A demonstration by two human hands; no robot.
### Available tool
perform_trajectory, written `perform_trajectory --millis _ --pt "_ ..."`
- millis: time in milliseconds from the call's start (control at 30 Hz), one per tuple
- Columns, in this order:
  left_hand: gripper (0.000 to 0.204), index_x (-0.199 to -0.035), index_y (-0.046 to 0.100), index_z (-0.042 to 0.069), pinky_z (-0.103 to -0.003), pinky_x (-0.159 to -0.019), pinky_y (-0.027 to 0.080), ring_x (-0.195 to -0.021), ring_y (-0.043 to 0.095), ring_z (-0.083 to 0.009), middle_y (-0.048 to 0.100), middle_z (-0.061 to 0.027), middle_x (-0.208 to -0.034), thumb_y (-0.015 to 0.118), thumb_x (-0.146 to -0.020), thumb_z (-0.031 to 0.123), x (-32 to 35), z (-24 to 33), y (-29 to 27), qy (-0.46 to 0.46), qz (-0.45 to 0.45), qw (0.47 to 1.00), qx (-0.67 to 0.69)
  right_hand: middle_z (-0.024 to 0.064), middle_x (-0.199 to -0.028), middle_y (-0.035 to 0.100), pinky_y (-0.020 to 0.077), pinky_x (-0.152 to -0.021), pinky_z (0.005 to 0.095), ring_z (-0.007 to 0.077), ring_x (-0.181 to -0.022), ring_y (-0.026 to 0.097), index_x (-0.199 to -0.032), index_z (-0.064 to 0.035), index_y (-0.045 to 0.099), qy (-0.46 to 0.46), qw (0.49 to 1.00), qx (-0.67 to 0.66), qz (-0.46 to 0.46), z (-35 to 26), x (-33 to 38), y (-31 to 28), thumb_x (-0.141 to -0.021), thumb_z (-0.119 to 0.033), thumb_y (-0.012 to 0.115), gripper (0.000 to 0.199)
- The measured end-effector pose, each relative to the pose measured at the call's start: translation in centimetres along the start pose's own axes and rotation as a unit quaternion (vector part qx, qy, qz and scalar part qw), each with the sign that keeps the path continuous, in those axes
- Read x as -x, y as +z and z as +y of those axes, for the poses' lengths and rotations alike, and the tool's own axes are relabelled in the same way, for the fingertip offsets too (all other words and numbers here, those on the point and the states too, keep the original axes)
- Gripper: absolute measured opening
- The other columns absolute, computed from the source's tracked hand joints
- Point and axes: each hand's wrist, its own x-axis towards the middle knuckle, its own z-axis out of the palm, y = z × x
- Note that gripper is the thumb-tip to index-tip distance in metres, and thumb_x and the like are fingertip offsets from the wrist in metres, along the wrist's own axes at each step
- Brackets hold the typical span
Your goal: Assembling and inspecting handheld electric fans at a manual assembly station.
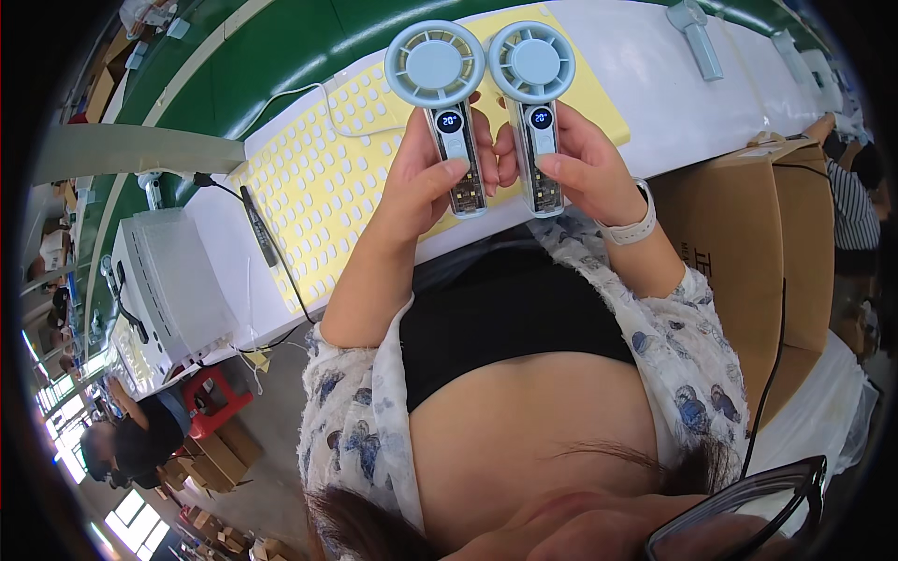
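Two light blue handheld fans stand side by side over the table, round heads pointing away from me. My left hand (423, 178) is wrapped round the handle of the left fan (435, 65), its thumb resting on the front near a button. The right fan (535, 64) is gripped the same way by my right hand (591, 168). Each handle has a lit round display and a see-through lower part with circuitry showing. Beneath them lies a yellow sheet (323, 201) bearing many small white oval pieces. The fingers behind the handles are partly hidden.
Another light blue fan (700, 49) lies at the far right of the white table. A black pen-like tool (258, 226) and cables lie left, beside a grey box-shaped device (178, 285). A large cardboard box (725, 224) stands right. Beyond runs a green surface (299, 42).
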Motion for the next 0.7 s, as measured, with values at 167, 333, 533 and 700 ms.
perform_trajectory --millis 167,333,533,700 --pt "0.056 -0.129 0.029 0.004 -0.035 -0.069 0.052 -0.084 0.059 -0.0219 0.048 -0.0119 -0.108 0.059 -0.082 0.011 0.03 0.22 0.25 -0.027 0.004 0.999 -0.033 0.013 -0.111 0.058 0.049 -0.087 0.0333 0.0189 -0.095 0.061 -0.131 0.0029 0.037 0.008 1.0 0.009 0.003 -0.06 0.14 -0.25 -0.085 -0.026 0.065 0.062" --pt "0.057 -0.129 0.029 0.004 -0.035 -0.069 0.052 -0.084 0.059 -0.0222 0.048 -0.0116 -0.107 0.059 -0.082 0.008 0.04 0.12 0.31 -0.034 0.012 0.999 -0.023 0.0127 -0.112 0.058 0.0492 -0.087 0.033 0.0184 -0.095 0.061 -0.13 0.0027 0.038 0.013 1.0 -0.003 0.004 0.33 0.1 -0.6 -0.084 -0.027 0.066 0.061" --pt "0.057 -0.131 0.029 0.004 -0.035 -0.07 0.052 -0.084 0.06 -0.0224 0.05 -0.0118 -0.106 0.058 -0.083 0.008 -0.14 -0.02 0.26 -0.043 0.008 0.999 -0.021 0.0117 -0.112 0.059 0.0489 -0.087 0.0325 0.0176 -0.095 0.061 -0.129 0.0019 0.039 0.04 0.999 -0.026 0.003 0.28 0.15 -0.89 -0.084 -0.027 0.067 0.06" --pt "0.056 -0.131 0.028 0.004 -0.035 -0.07 0.052 -0.084 0.06 -0.0225 0.05 -0.0121 -0.106 0.057 -0.083 0.009 -0.23 -0.13 0.24 -0.046 0.015 0.998 -0.025 0.0112 -0.111 0.06 0.0484 -0.087 0.0323 0.0174 -0.095 0.061 -0.129 0.0015 0.04 0.034 0.999 -0.026 0.014 0.64 0.19 -0.93 -0.084 -0.026 0.066 0.059"
